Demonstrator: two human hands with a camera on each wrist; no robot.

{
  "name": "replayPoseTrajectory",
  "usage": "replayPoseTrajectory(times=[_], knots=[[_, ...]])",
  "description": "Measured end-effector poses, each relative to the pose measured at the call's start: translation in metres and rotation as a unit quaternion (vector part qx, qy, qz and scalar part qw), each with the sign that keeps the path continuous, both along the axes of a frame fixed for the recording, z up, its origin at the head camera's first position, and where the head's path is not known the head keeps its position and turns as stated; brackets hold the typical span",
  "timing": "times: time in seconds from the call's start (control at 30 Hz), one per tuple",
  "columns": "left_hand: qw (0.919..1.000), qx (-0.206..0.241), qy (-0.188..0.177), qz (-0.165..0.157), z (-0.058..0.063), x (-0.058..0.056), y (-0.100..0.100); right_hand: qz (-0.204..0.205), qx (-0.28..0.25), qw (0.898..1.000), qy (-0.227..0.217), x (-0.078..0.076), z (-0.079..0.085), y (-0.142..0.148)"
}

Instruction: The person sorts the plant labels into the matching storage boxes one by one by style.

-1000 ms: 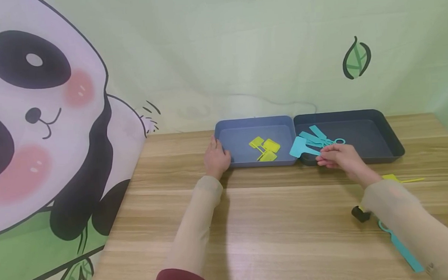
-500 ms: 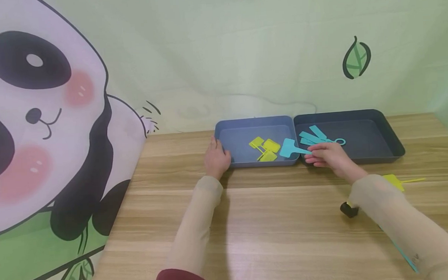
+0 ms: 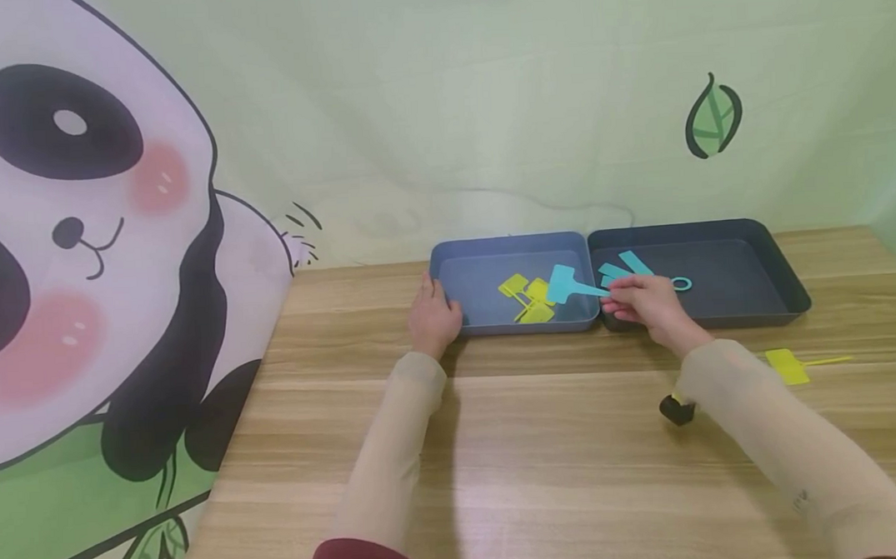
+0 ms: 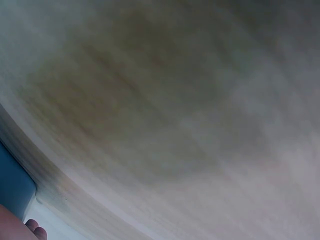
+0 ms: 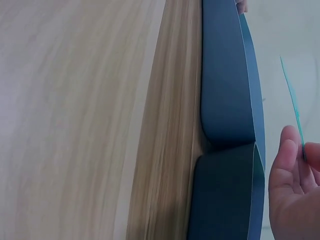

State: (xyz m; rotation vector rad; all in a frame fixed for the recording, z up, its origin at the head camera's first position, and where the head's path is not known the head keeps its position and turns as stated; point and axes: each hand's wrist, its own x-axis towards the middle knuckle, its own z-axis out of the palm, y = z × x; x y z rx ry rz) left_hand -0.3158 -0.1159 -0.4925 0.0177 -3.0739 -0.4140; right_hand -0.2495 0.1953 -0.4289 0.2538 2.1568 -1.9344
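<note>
My right hand pinches the narrow stem of a turquoise T-shaped plant label between thumb and fingers. The label's wide head is over the right part of the blue-grey tray; in the right wrist view the label appears edge-on, above the tray rims. Several yellow plant labels lie in that tray, one partly covered by the turquoise label. My left hand grips the tray's left side near its front corner. Beneath my right hand, the dark tray contains turquoise strip-shaped tags, one ending in a ring.
Both trays stand side by side against the cloth backdrop. A yellow plant label lies on the wooden table in front of the dark tray. A small black object shows beside my right sleeve, possibly part of the wrist camera.
My right hand has carried the turquoise label leftward, from the border of the two trays to over the blue-grey one. My left hand has stayed in place.
</note>
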Motion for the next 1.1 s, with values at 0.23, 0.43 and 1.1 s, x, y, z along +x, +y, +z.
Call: replayPoseTrajectory(times=[0.23, 0.43, 1.1], knots=[[1.0000, 0.003, -0.007, 0.001, -0.001, 0.000, 0.000, -0.019, -0.004, 1.000, 0.000, -0.006, -0.001, -0.012], [1.0000, 0.001, -0.010, 0.000, 0.000, -0.001, 0.000, -0.014, -0.028, 0.999, -0.029, -0.013, -0.001, -0.020], [0.9999, 0.012, -0.003, 0.001, -0.001, 0.000, 0.000, -0.009, 0.008, 0.998, -0.059, -0.033, -0.012, -0.051]])
